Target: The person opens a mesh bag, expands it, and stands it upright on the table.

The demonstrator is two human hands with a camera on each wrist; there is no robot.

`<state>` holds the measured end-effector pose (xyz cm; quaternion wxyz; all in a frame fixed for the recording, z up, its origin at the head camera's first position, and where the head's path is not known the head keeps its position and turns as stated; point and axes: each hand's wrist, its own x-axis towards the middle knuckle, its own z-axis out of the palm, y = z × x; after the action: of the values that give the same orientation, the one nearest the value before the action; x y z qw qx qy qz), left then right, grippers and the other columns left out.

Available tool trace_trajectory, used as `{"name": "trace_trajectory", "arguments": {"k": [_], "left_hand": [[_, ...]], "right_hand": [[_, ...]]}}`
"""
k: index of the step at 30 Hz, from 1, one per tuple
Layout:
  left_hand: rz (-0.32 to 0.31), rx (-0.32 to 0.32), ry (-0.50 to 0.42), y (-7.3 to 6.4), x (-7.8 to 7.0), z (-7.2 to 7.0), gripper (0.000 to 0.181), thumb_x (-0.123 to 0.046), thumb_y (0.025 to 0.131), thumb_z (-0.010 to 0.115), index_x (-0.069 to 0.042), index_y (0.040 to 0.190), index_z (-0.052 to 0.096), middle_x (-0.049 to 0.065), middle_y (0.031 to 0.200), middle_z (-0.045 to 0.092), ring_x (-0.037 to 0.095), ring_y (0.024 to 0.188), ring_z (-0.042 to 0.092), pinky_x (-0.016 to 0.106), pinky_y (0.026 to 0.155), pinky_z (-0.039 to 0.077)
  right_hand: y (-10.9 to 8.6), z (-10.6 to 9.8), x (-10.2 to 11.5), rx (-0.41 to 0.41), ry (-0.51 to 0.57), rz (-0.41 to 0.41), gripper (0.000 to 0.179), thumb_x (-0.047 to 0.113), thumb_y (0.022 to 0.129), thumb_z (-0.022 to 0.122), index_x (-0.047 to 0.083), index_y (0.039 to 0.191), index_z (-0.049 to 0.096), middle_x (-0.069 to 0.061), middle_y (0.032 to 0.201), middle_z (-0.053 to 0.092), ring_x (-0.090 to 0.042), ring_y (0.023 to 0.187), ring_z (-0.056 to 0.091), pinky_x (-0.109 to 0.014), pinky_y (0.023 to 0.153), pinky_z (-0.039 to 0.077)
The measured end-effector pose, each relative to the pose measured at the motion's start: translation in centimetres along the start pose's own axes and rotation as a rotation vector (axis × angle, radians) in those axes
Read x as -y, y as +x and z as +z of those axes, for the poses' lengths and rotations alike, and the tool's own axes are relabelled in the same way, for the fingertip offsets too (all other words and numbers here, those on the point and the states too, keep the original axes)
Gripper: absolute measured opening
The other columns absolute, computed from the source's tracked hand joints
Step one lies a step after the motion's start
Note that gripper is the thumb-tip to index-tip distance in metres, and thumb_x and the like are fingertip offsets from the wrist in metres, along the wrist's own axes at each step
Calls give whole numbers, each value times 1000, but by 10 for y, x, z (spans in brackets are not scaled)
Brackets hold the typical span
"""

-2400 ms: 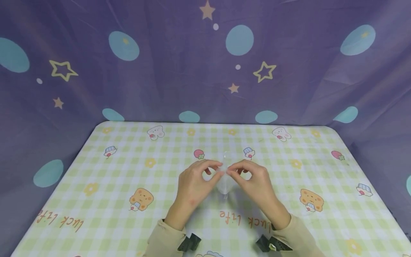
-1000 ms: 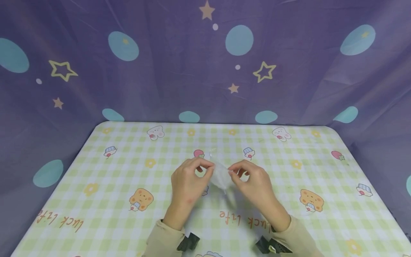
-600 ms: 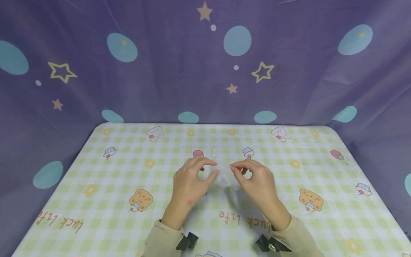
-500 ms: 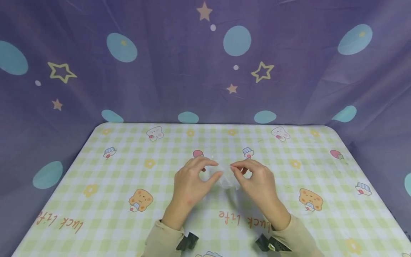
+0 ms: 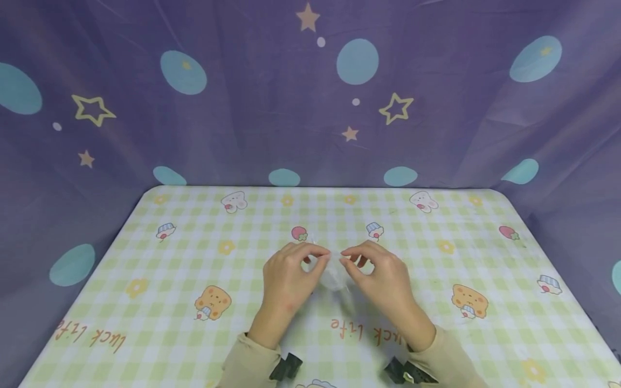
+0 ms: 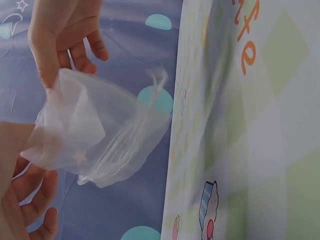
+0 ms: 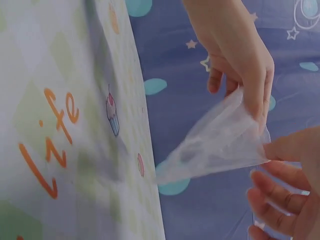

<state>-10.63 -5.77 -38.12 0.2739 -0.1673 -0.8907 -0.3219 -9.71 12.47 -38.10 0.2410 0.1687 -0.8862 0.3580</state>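
A small sheer white drawstring pouch hangs between both hands, above the middle of the table. Gathered cords show across its lower part in the left wrist view, where the pouch dangles mouth-down. My left hand pinches one upper corner between thumb and forefinger. The other upper corner is pinched by my right hand, its remaining fingers loosely bent. Seen from the right wrist, the pouch narrows toward its free end, and the fingertips partly show through the thin fabric.
A green-and-white checked cloth with cartoon prints covers the table. Behind and at the sides hangs a purple curtain with stars and blue ovals. Black wrist mounts sit at the sleeve cuffs.
My left thumb and forefinger, apart half a second ago, have closed on the pouch. My right hand has moved slightly left, and the pouch has swung and turned between the hands.
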Motion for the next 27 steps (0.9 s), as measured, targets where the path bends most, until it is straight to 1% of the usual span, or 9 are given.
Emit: {"name": "trace_trajectory", "arguments": {"k": [2, 5, 7, 9, 13, 15, 18, 22, 27], "left_hand": [[-11, -24, -2, 0, 0, 0, 7, -19, 80, 81, -25, 84, 79, -13, 76, 69, 6, 64, 59, 26, 56, 46], [-30, -46, -5, 0, 0, -1, 7, -19, 80, 81, -24, 83, 79, -11, 75, 69, 9, 63, 59, 26, 55, 46], [-46, -62, -7, 0, 0, -2, 6, -19, 79, 82, -24, 83, 79, -10, 75, 69, 11, 63, 60, 27, 54, 45], [-58, -79, -9, 1, 0, -2, 5, -21, 79, 82, -23, 83, 79, -10, 75, 69, 12, 63, 60, 28, 53, 45], [-54, -108, 14, 2, 3, -4, 6, -21, 79, 82, -23, 83, 78, -9, 75, 70, 11, 64, 60, 28, 53, 45], [-38, -116, 42, 3, 4, -5, 8, -19, 78, 83, -23, 83, 78, -8, 76, 71, 11, 66, 62, 29, 54, 46], [-20, -122, 94, 4, 6, -6, 11, -17, 77, 84, -23, 83, 78, -10, 79, 72, 13, 69, 64, 32, 57, 48], [-10, -108, 140, 4, 7, -7, 14, -14, 76, 84, -23, 83, 78, -11, 85, 73, 13, 72, 65, 32, 59, 50], [3, -69, 120, 3, 6, -6, 13, -15, 78, 83, -23, 86, 77, -10, 87, 73, 13, 73, 64, 32, 59, 50]], "right_hand": [[-2, 1, 4, 34, -23, 37, 19, 21, 79, 85, 16, 95, 76, 10, 79, 65, -7, 67, 58, -23, 54, 44], [-5, 4, 9, 80, -46, 86, 33, 30, 78, 86, 16, 104, 73, 9, 85, 66, -7, 70, 61, -23, 54, 44], [-7, 4, 11, 97, -56, 103, 38, 30, 77, 86, 15, 108, 71, 9, 87, 66, -8, 71, 62, -23, 52, 44], [-7, 5, 11, 94, -68, 110, 35, 24, 78, 85, 15, 109, 71, 9, 87, 66, -9, 70, 62, -23, 51, 43], [-4, 3, 7, 41, -86, 92, 21, 11, 80, 81, 15, 100, 75, 9, 78, 67, -9, 63, 59, -23, 49, 40], [-3, 1, 4, 10, -90, 77, 15, 9, 81, 80, 17, 93, 77, 10, 75, 66, -8, 60, 57, -23, 49, 39], [-1, -1, 1, -19, -80, 59, 12, 9, 80, 82, 18, 86, 79, 11, 73, 67, -5, 59, 54, -23, 49, 39], [0, -2, -1, -34, -67, 50, 11, 10, 78, 84, 19, 82, 79, 12, 74, 68, -4, 62, 56, -23, 51, 41], [0, -1, -2, -61, -73, 38, 10, 13, 78, 84, 18, 82, 77, 10, 79, 69, -7, 65, 60, -25, 52, 43]]}}
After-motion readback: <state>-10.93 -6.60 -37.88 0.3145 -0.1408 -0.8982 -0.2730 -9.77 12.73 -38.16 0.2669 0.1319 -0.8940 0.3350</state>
